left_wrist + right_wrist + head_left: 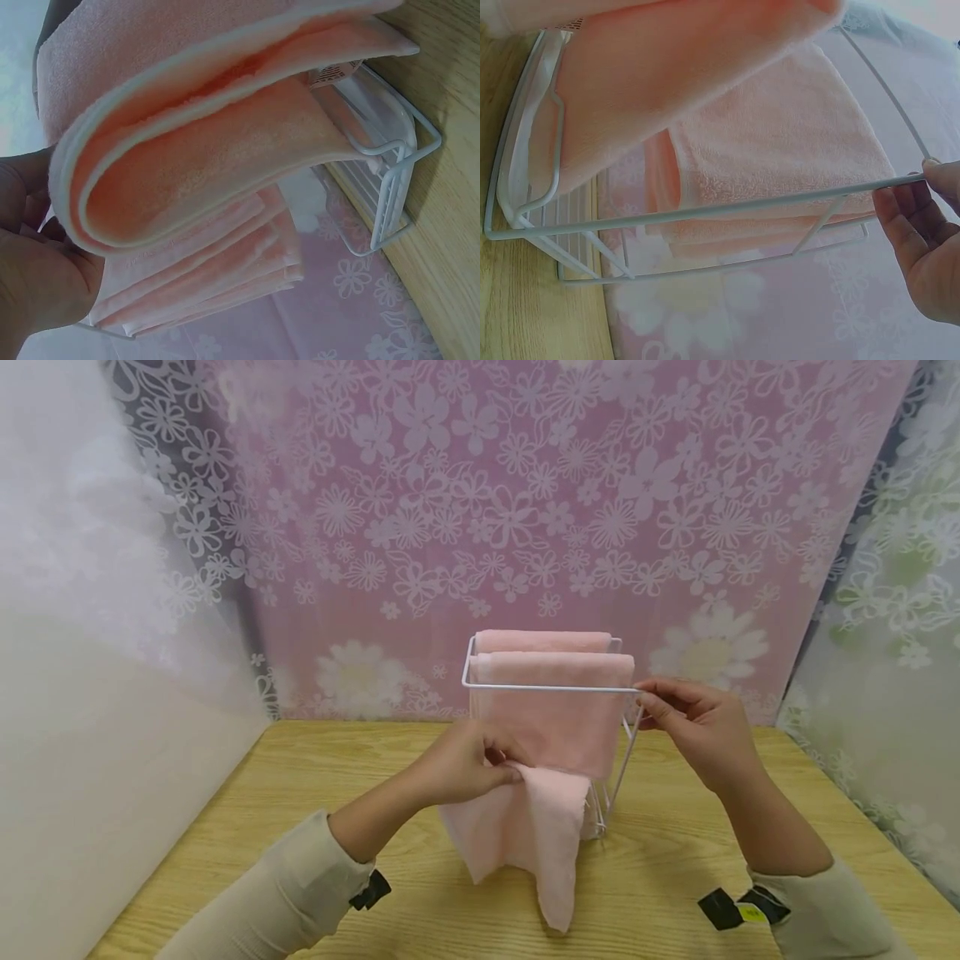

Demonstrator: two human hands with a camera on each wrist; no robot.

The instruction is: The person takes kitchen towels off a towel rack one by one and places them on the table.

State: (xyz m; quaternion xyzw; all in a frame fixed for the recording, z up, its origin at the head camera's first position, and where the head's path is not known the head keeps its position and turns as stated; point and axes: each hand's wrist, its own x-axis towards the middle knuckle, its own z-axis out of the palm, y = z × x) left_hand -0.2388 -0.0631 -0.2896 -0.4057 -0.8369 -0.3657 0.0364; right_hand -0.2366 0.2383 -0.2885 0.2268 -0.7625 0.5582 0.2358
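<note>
In the head view, my left hand (465, 768) pinches the upper edge of a pale pink towel (557, 835), which drapes down in front of a white wire rack (555, 688). The left wrist view shows this towel (202, 161) doubled over in a loop, its lower part reaching the rack's base. My right hand (708, 731) holds the front right corner of the rack's top frame between thumb and fingers. Behind the front bar, pink towels (551, 718) hang folded over the rack. In the right wrist view, my right hand (930, 244) grips the wire corner.
The rack stands on a wood-grain table (315, 785). A pink flowered backdrop (480, 527) rises behind it, with pale panels at the left and right. A white tray (379, 105) sits in the rack's base, beside a small printed label (336, 73).
</note>
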